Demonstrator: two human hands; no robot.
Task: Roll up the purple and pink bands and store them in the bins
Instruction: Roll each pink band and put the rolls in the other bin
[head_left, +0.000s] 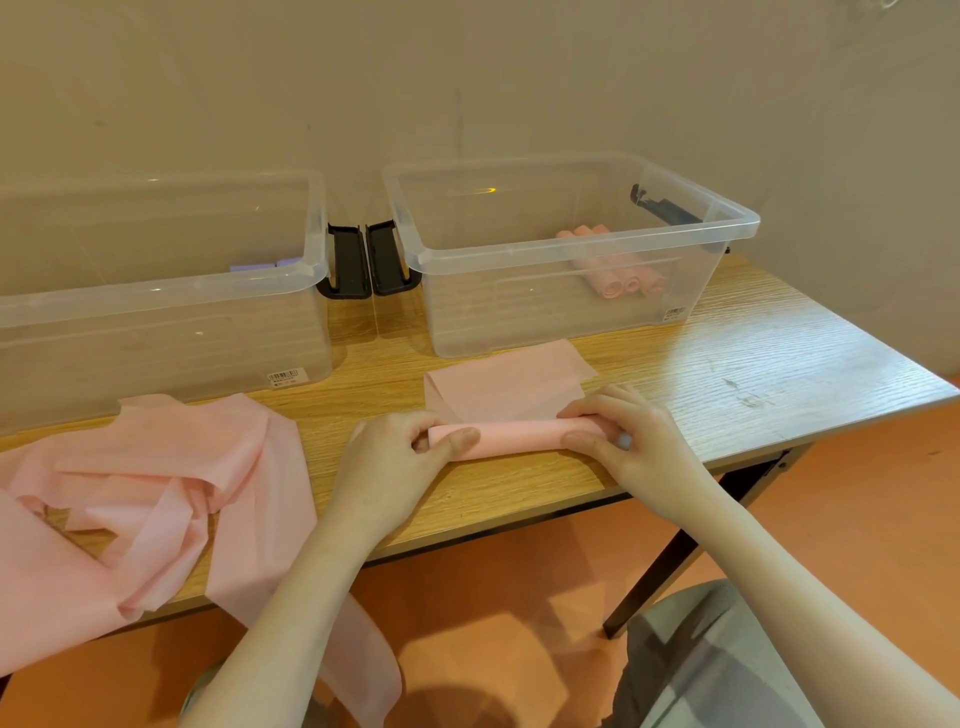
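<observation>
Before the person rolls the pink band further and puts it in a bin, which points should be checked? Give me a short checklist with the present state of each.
1. Both ends of the roll held: left hand and right hand grip the pink band: ok.
2. Unrolled flap lies flat on the table: ok.
3. Roll even along its length: cannot tell, hands cover the ends.
4. Right bin open, already holds pink rolls: ok.
5. Room left in that bin: ok.
6. Loose pink pile stays apart from the roll: ok.
</observation>
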